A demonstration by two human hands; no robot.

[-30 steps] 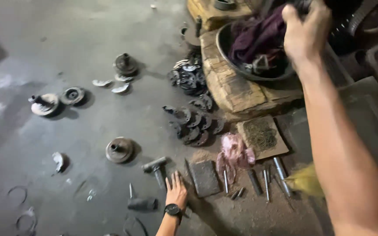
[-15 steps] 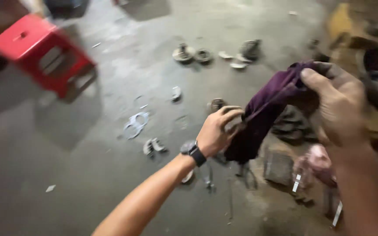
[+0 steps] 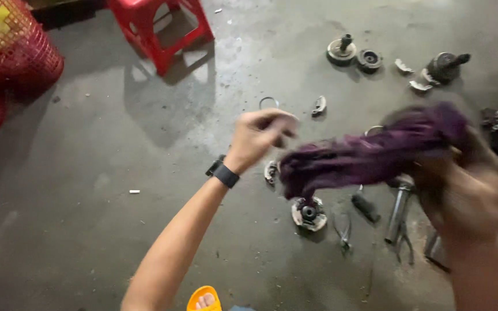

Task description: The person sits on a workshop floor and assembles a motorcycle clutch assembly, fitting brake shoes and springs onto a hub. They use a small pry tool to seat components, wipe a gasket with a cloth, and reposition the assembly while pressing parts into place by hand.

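**Q:** Head view: what is held, and by which hand?

**A:** A purple cloth (image 3: 376,158) is shown stretched above the concrete floor (image 3: 116,201). Its right end is gripped by the right hand (image 3: 462,190), which is blurred but seen closed around the fabric. The left hand (image 3: 260,135) is raised just beside the cloth's left end, with the fingers curled inward; whether the fabric is actually pinched there cannot be told, since a small gap appears between the two. A black watch (image 3: 226,175) is worn on the left wrist.

**Q:** What is seen beneath the cloth?

**A:** A round metal part with a dark hub (image 3: 309,213) is seen on the floor directly under the hanging left end. Pliers (image 3: 344,229), a short dark cylinder (image 3: 365,207) and a long metal tool (image 3: 397,214) are laid just to its right.

**Q:** What else is shown on the floor?

**A:** Two round machine parts (image 3: 353,53) are set side by side at the upper right, with a shafted part (image 3: 445,66) near them. A red plastic stool (image 3: 162,26) and a red mesh basket (image 3: 7,63) are placed at the upper left, well apart from the hands. A foot in an orange sandal (image 3: 204,298) is visible at the lower edge.
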